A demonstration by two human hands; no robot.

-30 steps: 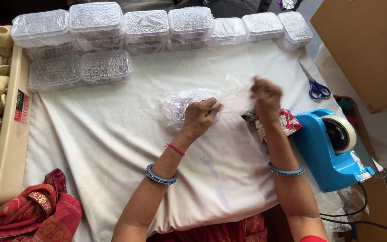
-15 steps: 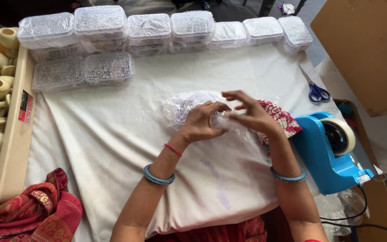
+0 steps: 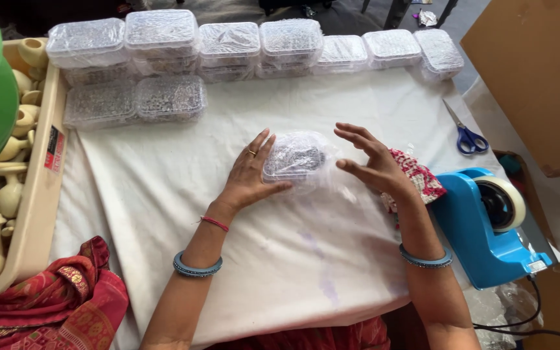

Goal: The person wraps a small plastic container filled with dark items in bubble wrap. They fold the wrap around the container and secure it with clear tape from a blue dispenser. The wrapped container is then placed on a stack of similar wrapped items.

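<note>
A small clear plastic box [image 3: 295, 157] wrapped in thin plastic film lies on the white cloth [image 3: 241, 246] in the middle of the table. My left hand [image 3: 249, 172] rests flat against the box's left side, fingers spread. Just off the box's right side is my right hand [image 3: 372, 159], fingers apart, on the loose film. Neither hand grips the box.
Several wrapped clear boxes [image 3: 228, 45] line the far edge, with two more [image 3: 134, 100] in front at the left. Blue scissors [image 3: 465, 133] and a blue tape dispenser [image 3: 487, 223] stand at the right. A beige tray [image 3: 37, 194] of pale wooden pieces sits left, a cardboard box [image 3: 539, 71] far right.
Earlier both hands were raised, pinching and twisting the film above the box. Now the box lies on the cloth and both hands have flattened out on either side of it.
</note>
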